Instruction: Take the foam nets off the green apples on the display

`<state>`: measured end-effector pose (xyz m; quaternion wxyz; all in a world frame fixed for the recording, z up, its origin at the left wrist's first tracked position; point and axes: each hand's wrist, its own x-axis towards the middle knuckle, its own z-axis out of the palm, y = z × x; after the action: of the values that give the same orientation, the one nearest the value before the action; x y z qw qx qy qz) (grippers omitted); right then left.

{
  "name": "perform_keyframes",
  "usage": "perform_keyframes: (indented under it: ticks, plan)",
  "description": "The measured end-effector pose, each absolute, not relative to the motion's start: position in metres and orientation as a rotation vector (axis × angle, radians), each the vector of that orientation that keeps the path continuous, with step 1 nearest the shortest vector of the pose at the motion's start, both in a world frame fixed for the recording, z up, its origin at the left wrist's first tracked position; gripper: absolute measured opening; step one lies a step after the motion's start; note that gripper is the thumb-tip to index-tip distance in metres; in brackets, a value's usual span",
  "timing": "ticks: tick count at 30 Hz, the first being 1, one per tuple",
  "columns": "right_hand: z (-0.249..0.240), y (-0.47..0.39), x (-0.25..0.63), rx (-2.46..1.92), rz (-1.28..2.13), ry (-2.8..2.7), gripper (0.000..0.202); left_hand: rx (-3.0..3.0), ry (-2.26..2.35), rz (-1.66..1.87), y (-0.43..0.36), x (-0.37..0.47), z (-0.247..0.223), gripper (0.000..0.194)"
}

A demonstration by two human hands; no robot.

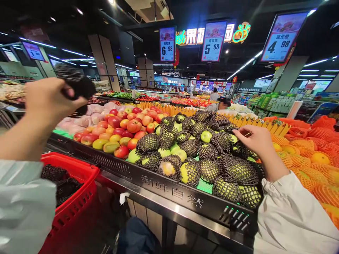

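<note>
My left hand (50,100) is raised at the left, its fingers closed around a bundle of black foam netting (76,83). At the right, my right hand (255,141) has its fingertips at the far right part of the pile of green apples, pinched by a black net sleeve; whether anything sits between them is too small to tell. Many green apples (206,136) wear black net sleeves (209,170), while others lie bare among them. A black crate (172,188) holds the pile.
Red and yellow apples (134,125) adjoin the green ones on the left. Below my left arm stands a red basket (92,173) with black netting (57,176) inside. Oranges in orange nets (320,158) lie at the right. A person (224,103) is beyond the display.
</note>
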<state>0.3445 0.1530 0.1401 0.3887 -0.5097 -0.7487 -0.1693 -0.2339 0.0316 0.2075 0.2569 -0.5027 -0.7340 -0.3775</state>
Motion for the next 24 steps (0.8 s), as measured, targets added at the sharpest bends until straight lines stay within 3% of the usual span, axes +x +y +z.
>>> perform_keyframes:
  ticks: [6, 11, 14, 17, 24]
  plan:
    - [0.167, 0.146, 0.311, -1.163, -0.452, -1.844, 0.031, -1.571, -1.481, -1.213, 0.154, -0.133, 0.234, 0.013]
    - [0.147, 0.164, 0.287, -1.054, -0.429, -1.806, 0.029, -1.891, -1.420, -1.528, 0.237, -0.009, 0.176, 0.008]
    - [0.132, 0.172, 0.297, -0.991, -0.371, -1.809, 0.028, -2.410, -1.580, -1.094, 0.259, 0.030, 0.128, 0.012]
    - [0.127, 0.181, 0.318, -1.004, -0.396, -1.610, 0.029, -2.514, -1.638, -0.921, 0.266, 0.038, 0.110, 0.024]
    - [0.122, 0.206, 0.336, -1.113, -0.309, -1.507, 0.027, -2.571, -1.705, -0.643, 0.232, 0.018, 0.178, 0.038]
